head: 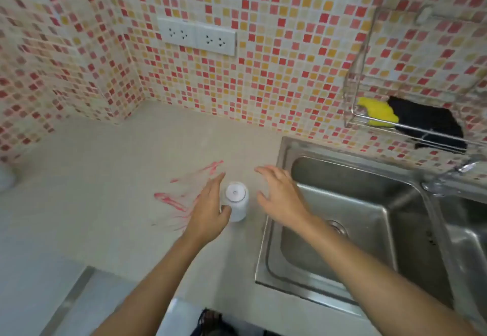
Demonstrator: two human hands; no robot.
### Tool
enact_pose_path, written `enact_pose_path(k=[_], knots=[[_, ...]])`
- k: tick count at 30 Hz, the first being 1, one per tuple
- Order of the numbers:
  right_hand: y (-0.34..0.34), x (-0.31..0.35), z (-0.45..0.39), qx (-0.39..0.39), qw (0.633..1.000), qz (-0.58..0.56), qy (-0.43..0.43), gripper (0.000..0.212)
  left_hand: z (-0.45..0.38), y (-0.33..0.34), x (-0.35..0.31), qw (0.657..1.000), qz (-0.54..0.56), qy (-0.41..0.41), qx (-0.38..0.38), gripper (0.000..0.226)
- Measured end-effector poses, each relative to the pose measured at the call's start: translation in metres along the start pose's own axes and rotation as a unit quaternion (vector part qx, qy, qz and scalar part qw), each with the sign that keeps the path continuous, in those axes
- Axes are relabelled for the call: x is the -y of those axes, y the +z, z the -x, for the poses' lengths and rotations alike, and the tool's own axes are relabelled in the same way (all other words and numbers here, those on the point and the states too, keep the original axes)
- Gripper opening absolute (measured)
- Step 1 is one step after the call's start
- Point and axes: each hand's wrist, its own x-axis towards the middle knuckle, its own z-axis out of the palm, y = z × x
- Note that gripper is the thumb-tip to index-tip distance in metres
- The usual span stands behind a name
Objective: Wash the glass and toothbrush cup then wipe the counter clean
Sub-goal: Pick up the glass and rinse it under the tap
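A white toothbrush cup (237, 201) stands bottom up on the beige counter (105, 190), just left of the steel sink (342, 217). My left hand (210, 209) lies against the cup's left side, fingers straight and thumb touching its lower part. To the right of the cup my right hand (279, 193) hovers with fingers spread, a small gap between it and the cup. Red smears (181, 198) streak the counter left of the cup. I see no glass.
A wire rack (395, 122) on the tiled wall holds a yellow sponge (376, 111) and a black cloth (427, 125). A tap (448, 177) juts over the sink at right. Wall sockets (196, 35) sit above the counter. A white object (5, 177) shows at the left edge.
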Motion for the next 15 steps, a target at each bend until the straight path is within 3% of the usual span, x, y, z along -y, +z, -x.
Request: enact_pose_path(k=[6, 12, 15], knots=[[0.056, 0.024, -0.005, 0.084, 0.992, -0.075, 0.059, 0.064, 0.022, 0.045, 0.044, 0.990, 0.135, -0.036, -0.025, 0.074], [0.072, 0.028, -0.012, 0.096, 0.987, -0.086, 0.101, 0.073, 0.006, 0.080, 0.075, 0.983, 0.161, -0.087, -0.023, 0.081], [0.076, 0.033, -0.016, 0.093, 0.989, -0.036, 0.112, 0.082, -0.003, 0.091, 0.079, 0.977, 0.176, -0.118, -0.029, 0.080]])
